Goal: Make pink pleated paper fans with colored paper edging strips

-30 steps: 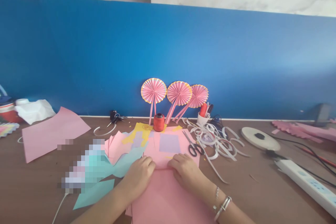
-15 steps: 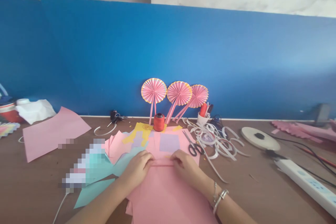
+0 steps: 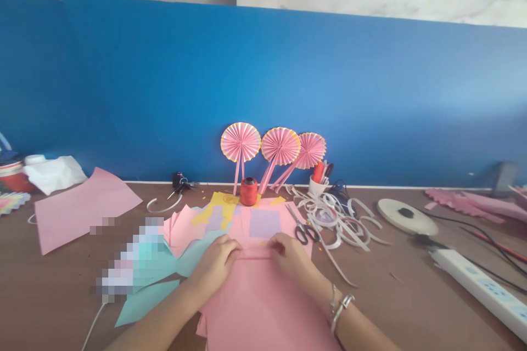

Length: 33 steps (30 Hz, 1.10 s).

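A large pink paper sheet (image 3: pixel 267 304) lies before me, with a narrow folded strip along its far edge. My left hand (image 3: pixel 218 258) pinches the left end of that fold, and my right hand (image 3: pixel 288 255) pinches the right end. Just beyond are a purple paper square (image 3: pixel 265 223), yellow paper pieces (image 3: pixel 218 210) and a red thread spool (image 3: pixel 248 192) standing upright. Black-handled scissors (image 3: pixel 303 230) rest beside the right hand. Blue-green paper (image 3: pixel 197 255) lies next to the left hand.
Several pink pleated paper fans (image 3: pixel 241 142) lean on the blue partition (image 3: pixel 164 82). Curled white strips (image 3: pixel 337 219) and a pen cup (image 3: pixel 317 185) stand right of centre. Farther right are a round white disc (image 3: pixel 407 216) and a power strip (image 3: pixel 477 285). Pink paper (image 3: pixel 84 208) lies left.
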Tool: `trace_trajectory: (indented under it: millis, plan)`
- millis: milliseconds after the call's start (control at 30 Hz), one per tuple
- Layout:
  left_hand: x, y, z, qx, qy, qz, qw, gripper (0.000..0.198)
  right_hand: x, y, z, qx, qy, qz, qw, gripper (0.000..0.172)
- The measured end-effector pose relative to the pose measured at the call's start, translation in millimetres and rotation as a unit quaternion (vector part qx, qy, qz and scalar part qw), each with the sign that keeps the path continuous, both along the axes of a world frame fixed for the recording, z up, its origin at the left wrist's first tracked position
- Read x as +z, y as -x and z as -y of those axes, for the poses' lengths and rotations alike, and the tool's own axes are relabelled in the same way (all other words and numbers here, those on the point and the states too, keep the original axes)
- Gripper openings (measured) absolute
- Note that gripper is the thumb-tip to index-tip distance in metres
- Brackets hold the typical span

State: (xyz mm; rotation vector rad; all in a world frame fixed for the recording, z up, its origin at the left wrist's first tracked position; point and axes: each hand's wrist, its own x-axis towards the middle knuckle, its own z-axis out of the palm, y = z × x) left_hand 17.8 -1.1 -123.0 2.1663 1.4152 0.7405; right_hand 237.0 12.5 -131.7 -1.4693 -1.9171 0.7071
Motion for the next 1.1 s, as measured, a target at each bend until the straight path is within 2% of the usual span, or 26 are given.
trace_trajectory:
  millis: [133, 500, 633, 767, 933, 1033, 1100]
  plan:
    - [-0.3, 1.1, -0.2, -0.002, 0.008, -0.002, 1.0, 0.025, 1.9, -0.1, -1.3, -0.002, 0.044, -0.037, 0.998, 0.016]
    - [-1.1, 1.8, -1.3, -0.006, -0.002, -0.003, 1.0, 0.026, -1.3, -0.5, -2.9, -0.003, 0.02, -0.007, 1.0, 0.018]
    - [1.4, -0.2, 2.0, -0.01, -0.018, -0.024, 0.999, 0.026, -3.4, 2.0, -1.1, -0.007, -0.022, 0.04, 0.999, 0.023]
    - [6.1, -3.4, 7.6, -0.008, -0.048, -0.099, 0.994, 0.027, -5.6, 5.4, 3.8, 0.0, -0.077, 0.099, 0.992, 0.027]
    - [4.0, -9.9, 11.4, -0.044, -0.09, -0.17, 0.98, 0.031, -3.2, 6.7, 11.2, 0.04, -0.157, 0.207, 0.965, 0.032]
    - [3.9, -12.5, 12.6, -0.078, -0.113, -0.182, 0.974, 0.028, -1.2, 7.0, 13.5, 0.107, -0.199, 0.285, 0.932, 0.028]
    - [7.0, -10.4, 12.6, -0.091, -0.121, -0.188, 0.971, 0.028, 1.0, 6.9, 13.9, 0.143, -0.194, 0.314, 0.918, 0.026]
